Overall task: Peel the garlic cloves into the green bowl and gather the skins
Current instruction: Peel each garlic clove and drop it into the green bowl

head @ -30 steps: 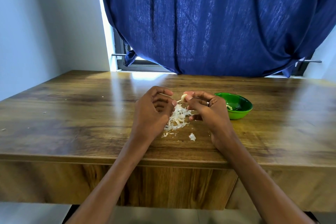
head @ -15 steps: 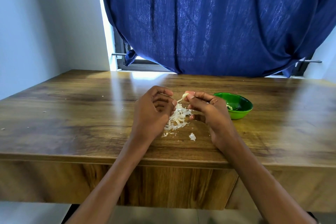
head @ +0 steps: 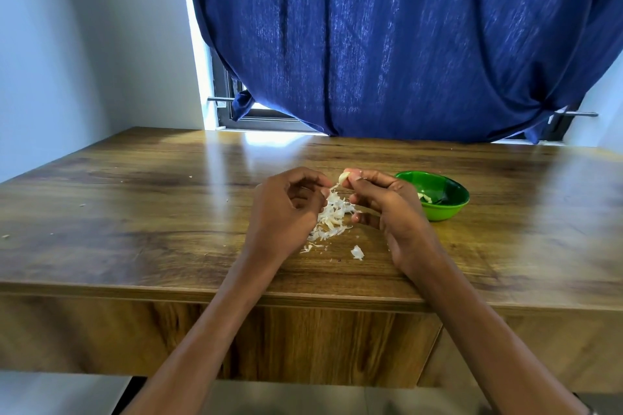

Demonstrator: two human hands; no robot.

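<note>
Garlic clove (head: 344,176) up above skin pile (head: 332,216), pinched in right hand (head: 387,209) fingertips, long axis roughly upright. Strip of skin trailing down-left to left hand (head: 286,212), curled fingers pinching it. Green bowl (head: 448,209) just right of right hand, peeled cloves (head: 425,197) inside. Loose flake (head: 357,252) nearer table (head: 135,212) edge. Blue curtain (head: 404,44) behind. Versus half second ago: clove barely shifted, same pinch on both sides.

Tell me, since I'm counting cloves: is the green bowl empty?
Not empty. Pale peeled pieces lie inside the green bowl; how many, cannot tell.
</note>
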